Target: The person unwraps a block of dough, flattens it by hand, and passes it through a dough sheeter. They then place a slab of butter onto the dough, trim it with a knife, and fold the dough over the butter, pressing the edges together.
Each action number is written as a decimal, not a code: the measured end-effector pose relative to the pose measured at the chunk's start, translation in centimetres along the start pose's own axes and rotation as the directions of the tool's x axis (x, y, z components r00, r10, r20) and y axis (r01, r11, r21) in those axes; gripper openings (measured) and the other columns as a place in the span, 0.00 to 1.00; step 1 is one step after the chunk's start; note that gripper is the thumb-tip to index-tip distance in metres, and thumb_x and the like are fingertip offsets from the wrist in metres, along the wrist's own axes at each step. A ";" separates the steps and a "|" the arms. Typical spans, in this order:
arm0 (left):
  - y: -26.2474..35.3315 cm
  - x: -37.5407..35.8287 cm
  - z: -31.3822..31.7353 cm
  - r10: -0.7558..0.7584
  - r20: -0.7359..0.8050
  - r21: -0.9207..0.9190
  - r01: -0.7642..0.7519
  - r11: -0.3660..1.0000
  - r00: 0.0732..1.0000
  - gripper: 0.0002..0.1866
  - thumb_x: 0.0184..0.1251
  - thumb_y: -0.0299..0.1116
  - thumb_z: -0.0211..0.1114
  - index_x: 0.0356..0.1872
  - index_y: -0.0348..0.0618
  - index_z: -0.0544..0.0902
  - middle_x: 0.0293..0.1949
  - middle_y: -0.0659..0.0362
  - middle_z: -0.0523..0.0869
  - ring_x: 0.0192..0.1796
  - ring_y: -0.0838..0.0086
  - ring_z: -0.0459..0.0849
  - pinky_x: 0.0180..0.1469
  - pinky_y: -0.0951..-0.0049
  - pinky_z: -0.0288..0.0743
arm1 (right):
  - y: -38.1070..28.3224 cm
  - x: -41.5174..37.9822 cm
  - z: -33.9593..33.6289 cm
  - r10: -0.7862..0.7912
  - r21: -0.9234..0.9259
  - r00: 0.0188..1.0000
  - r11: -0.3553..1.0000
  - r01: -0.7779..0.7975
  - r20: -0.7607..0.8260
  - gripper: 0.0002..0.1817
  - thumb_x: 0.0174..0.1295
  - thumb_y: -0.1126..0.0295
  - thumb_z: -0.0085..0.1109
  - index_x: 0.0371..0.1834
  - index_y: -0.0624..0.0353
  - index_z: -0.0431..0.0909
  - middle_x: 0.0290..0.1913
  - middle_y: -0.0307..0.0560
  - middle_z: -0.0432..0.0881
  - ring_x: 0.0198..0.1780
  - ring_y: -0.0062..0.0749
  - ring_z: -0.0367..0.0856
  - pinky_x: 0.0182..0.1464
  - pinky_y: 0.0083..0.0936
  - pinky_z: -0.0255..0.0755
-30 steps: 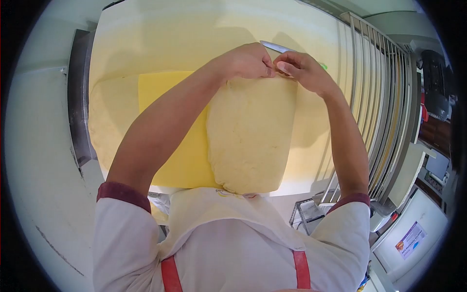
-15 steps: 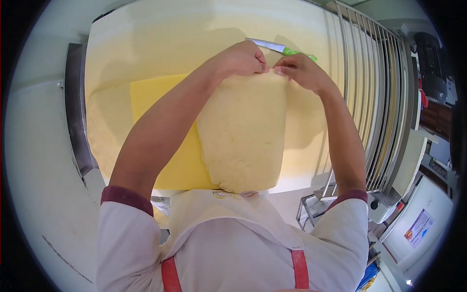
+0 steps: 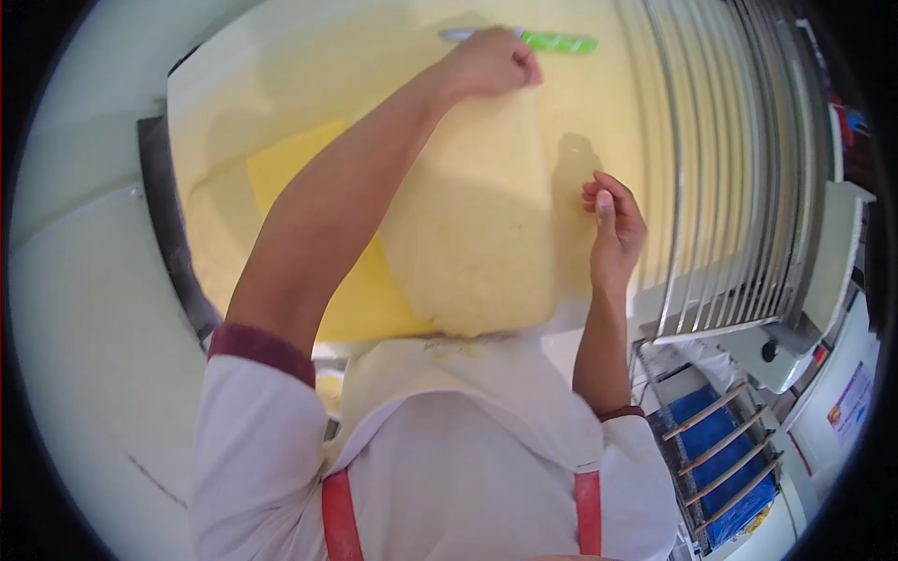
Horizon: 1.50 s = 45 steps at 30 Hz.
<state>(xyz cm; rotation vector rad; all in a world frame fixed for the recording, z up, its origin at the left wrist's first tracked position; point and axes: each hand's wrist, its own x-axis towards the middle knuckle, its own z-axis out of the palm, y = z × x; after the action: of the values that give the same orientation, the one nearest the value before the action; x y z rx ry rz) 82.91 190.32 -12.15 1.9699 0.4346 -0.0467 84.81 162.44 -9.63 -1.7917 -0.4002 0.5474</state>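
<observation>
A large pale sheet of dough [image 3: 477,215] lies folded over a flat yellow slab [image 3: 360,299] on the table. At the dough's far right corner, my left hand [image 3: 496,65] is closed with its fingertips pinching the edge. My right hand [image 3: 615,220] hovers to the right of the dough, fingers curled and apart from it, holding nothing that shows. Just beyond my left hand lies a knife with a green handle [image 3: 559,42], its blade partly hidden behind that hand.
A metal rack of parallel bars [image 3: 716,187] stands along the table's right side. Beyond the near right corner are a blue surface under wooden sticks [image 3: 711,430] and a white machine [image 3: 795,355]. A wall is on the left.
My right hand has left the dough's far edge and come back toward me on the right. My left hand remains at that edge. The camera view has shifted and tilted.
</observation>
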 end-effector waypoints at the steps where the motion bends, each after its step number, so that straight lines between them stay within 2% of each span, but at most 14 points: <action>1: 0.8 -1.1 0.2 -0.015 -0.031 0.072 0.017 0.997 0.999 0.09 0.64 0.35 0.66 0.36 0.40 0.87 0.32 0.59 0.87 0.37 0.72 0.83 0.41 0.71 0.75 | 0.3 -2.1 -0.6 -0.005 -0.056 1.000 0.998 0.004 -0.007 0.13 0.70 0.70 0.53 0.53 0.63 0.79 0.44 0.46 0.83 0.45 0.28 0.80 0.49 0.23 0.73; 3: 2.6 -2.3 0.2 -0.013 -0.105 0.219 0.036 0.975 0.994 0.09 0.63 0.33 0.66 0.40 0.42 0.86 0.38 0.56 0.88 0.43 0.68 0.85 0.47 0.71 0.77 | -0.5 -5.4 -1.2 -0.223 -0.283 0.947 0.916 0.285 0.231 0.15 0.62 0.69 0.61 0.52 0.58 0.80 0.51 0.48 0.81 0.53 0.40 0.78 0.57 0.33 0.71; 6: 1.5 -5.3 2.3 0.613 -0.365 0.585 -0.340 0.737 0.700 0.13 0.64 0.31 0.65 0.49 0.44 0.83 0.49 0.53 0.84 0.52 0.63 0.82 0.55 0.68 0.75 | -3.1 -9.0 0.4 -0.406 -0.337 0.709 0.672 0.659 0.577 0.22 0.54 0.67 0.67 0.54 0.55 0.80 0.57 0.49 0.77 0.60 0.47 0.73 0.63 0.42 0.66; 11: 3.9 -19.2 4.3 0.335 -0.586 0.286 -0.198 0.938 0.738 0.14 0.64 0.29 0.64 0.50 0.41 0.81 0.51 0.52 0.83 0.53 0.63 0.82 0.56 0.68 0.75 | -3.6 -11.6 2.7 -0.362 -0.351 0.471 0.351 0.868 0.804 0.30 0.47 0.63 0.71 0.58 0.51 0.77 0.63 0.49 0.72 0.63 0.48 0.69 0.65 0.49 0.61; 12: 4.0 -22.4 5.0 0.104 -0.616 -0.035 -0.158 0.987 0.781 0.12 0.66 0.30 0.63 0.48 0.39 0.81 0.48 0.52 0.84 0.50 0.64 0.83 0.54 0.69 0.76 | -3.2 -11.7 2.7 -0.406 -0.320 0.452 0.352 0.879 0.795 0.30 0.47 0.63 0.71 0.58 0.50 0.77 0.61 0.49 0.73 0.61 0.46 0.71 0.63 0.48 0.63; 15: 3.1 -31.5 5.5 -0.375 -0.209 -0.642 0.162 0.749 0.903 0.16 0.73 0.40 0.58 0.41 0.34 0.82 0.41 0.53 0.86 0.43 0.70 0.86 0.48 0.72 0.80 | -1.9 -11.7 2.3 -0.488 -0.261 0.451 0.408 0.875 0.748 0.27 0.48 0.66 0.71 0.56 0.51 0.78 0.55 0.48 0.77 0.54 0.41 0.75 0.57 0.42 0.70; 18: 3.5 -35.5 9.2 -0.407 0.353 -0.870 0.456 0.190 0.843 0.21 0.74 0.47 0.56 0.42 0.35 0.81 0.44 0.53 0.85 0.46 0.70 0.84 0.51 0.71 0.80 | -2.5 -11.9 2.0 -0.403 -0.253 0.623 0.666 0.702 0.670 0.21 0.51 0.69 0.69 0.51 0.55 0.81 0.46 0.48 0.81 0.46 0.38 0.79 0.50 0.34 0.74; 20: 5.8 -34.2 11.9 -0.420 0.268 -0.949 0.312 0.037 0.867 0.22 0.73 0.48 0.58 0.45 0.34 0.79 0.46 0.52 0.84 0.49 0.72 0.83 0.52 0.69 0.80 | -5.3 -12.3 2.1 -0.214 -0.219 0.775 0.884 0.412 0.595 0.17 0.54 0.72 0.68 0.48 0.59 0.82 0.40 0.48 0.82 0.42 0.37 0.81 0.45 0.30 0.75; 21: 7.1 -33.0 13.1 -0.430 0.224 -0.972 0.231 -0.037 0.875 0.23 0.72 0.49 0.59 0.47 0.34 0.79 0.47 0.52 0.83 0.50 0.72 0.82 0.52 0.69 0.80 | -5.4 -12.1 2.0 -0.258 -0.139 0.715 0.885 0.445 0.650 0.15 0.55 0.72 0.67 0.47 0.60 0.82 0.40 0.49 0.82 0.42 0.39 0.81 0.46 0.30 0.75; 25: 7.9 -30.1 15.5 -0.573 -0.068 -0.996 -0.019 0.091 0.817 0.21 0.71 0.42 0.62 0.52 0.33 0.77 0.50 0.53 0.82 0.53 0.72 0.81 0.53 0.69 0.79 | -2.9 -8.4 -0.9 -0.448 0.043 0.563 0.807 0.590 0.694 0.14 0.60 0.71 0.61 0.49 0.60 0.81 0.48 0.53 0.83 0.51 0.49 0.80 0.56 0.34 0.72; 26: 7.9 -30.5 15.9 -0.603 -0.119 -0.986 -0.023 0.164 0.789 0.20 0.70 0.40 0.63 0.52 0.32 0.77 0.50 0.53 0.82 0.52 0.71 0.82 0.53 0.69 0.80 | -3.1 -7.1 -1.0 -0.525 -0.125 0.546 0.636 0.762 0.653 0.23 0.66 0.61 0.56 0.63 0.55 0.74 0.64 0.56 0.74 0.66 0.52 0.70 0.68 0.44 0.61; 29: 6.1 -33.2 15.7 -0.604 -0.176 -0.952 0.022 0.305 0.777 0.18 0.68 0.35 0.65 0.51 0.32 0.77 0.47 0.55 0.83 0.47 0.72 0.83 0.51 0.72 0.80 | -1.2 -8.9 2.6 -0.434 -0.461 0.425 0.025 0.887 0.795 0.32 0.69 0.51 0.47 0.74 0.48 0.59 0.74 0.55 0.59 0.75 0.51 0.56 0.73 0.55 0.47; 32: 5.1 -34.5 15.6 -0.635 -0.179 -0.928 0.086 0.363 0.752 0.17 0.66 0.33 0.67 0.51 0.32 0.78 0.44 0.56 0.83 0.42 0.73 0.85 0.48 0.74 0.81 | -1.5 -11.1 3.8 -0.372 -0.469 0.440 0.016 0.883 0.817 0.35 0.70 0.48 0.42 0.78 0.44 0.50 0.78 0.52 0.50 0.77 0.50 0.49 0.73 0.61 0.41; 45: 2.5 -38.2 16.4 -0.692 -0.289 -0.869 0.122 0.479 0.662 0.15 0.64 0.32 0.70 0.45 0.30 0.79 0.37 0.53 0.84 0.37 0.73 0.86 0.42 0.77 0.83 | -0.3 -14.9 8.4 -0.400 -0.434 0.393 -0.013 0.901 0.828 0.34 0.71 0.46 0.39 0.77 0.46 0.51 0.77 0.53 0.51 0.78 0.50 0.47 0.74 0.60 0.41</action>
<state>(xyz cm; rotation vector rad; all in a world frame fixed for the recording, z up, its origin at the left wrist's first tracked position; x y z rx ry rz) 50.74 164.10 -8.38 0.8446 1.1831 0.4312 67.76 161.30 -8.84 -1.9886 -2.2712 -0.0932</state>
